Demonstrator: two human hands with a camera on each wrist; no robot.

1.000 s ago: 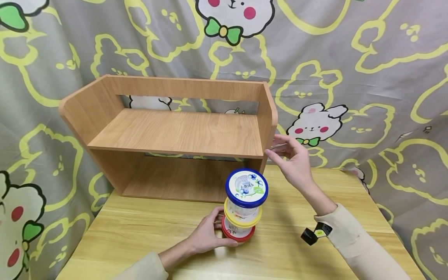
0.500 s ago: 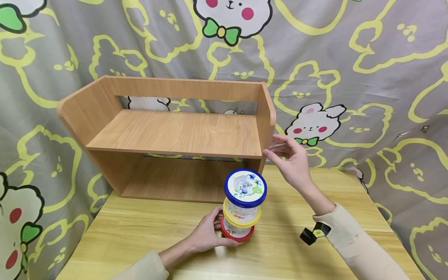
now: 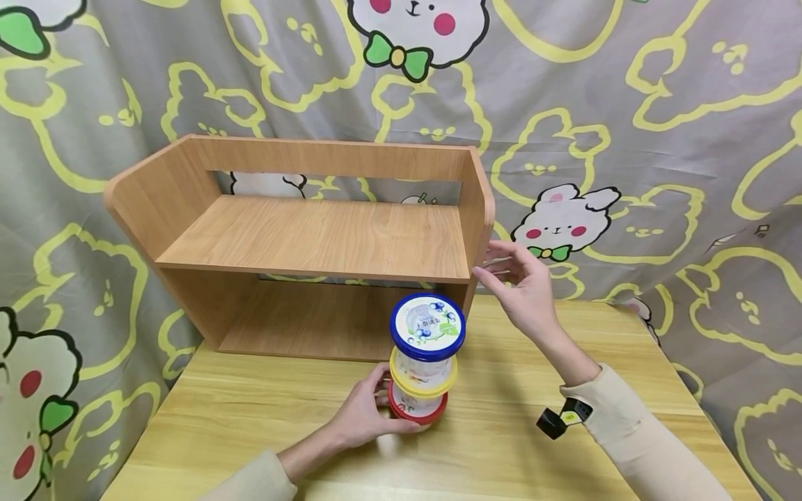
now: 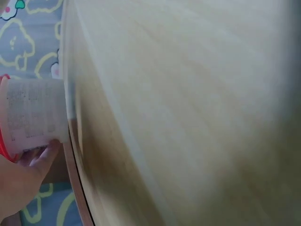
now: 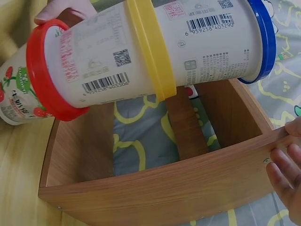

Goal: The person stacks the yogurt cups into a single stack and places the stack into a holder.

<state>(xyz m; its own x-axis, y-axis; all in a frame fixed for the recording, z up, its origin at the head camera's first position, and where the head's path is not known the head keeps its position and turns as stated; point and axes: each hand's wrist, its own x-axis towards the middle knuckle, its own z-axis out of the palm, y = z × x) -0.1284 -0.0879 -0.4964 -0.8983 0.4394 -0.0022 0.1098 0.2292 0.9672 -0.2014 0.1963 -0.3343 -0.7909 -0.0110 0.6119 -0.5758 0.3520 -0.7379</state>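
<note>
Three tubs stand stacked upright on the table. The blue-lidded tub (image 3: 428,327) is on top, the yellow-lidded tub (image 3: 421,390) in the middle and the red-lidded tub (image 3: 416,417) at the bottom. My left hand (image 3: 358,419) grips the red-lidded tub low on its left, thumb in front and fingers reaching behind. In the left wrist view its translucent wall (image 4: 37,110) shows above the fingers. At the right end of the wooden shelf (image 3: 326,236), my right hand (image 3: 525,282) touches the side panel, thumb near the front edge and fingers on the outer face.
The shelf has two levels and stands at the back left of the wooden table (image 3: 263,403), just behind the tubs. A patterned curtain (image 3: 564,83) hangs behind and at both sides. A small black device (image 3: 553,423) sticks out from the right cuff.
My left hand and the tub stack have shifted slightly left and toward the shelf in the last half second. The right hand stays at the side panel.
</note>
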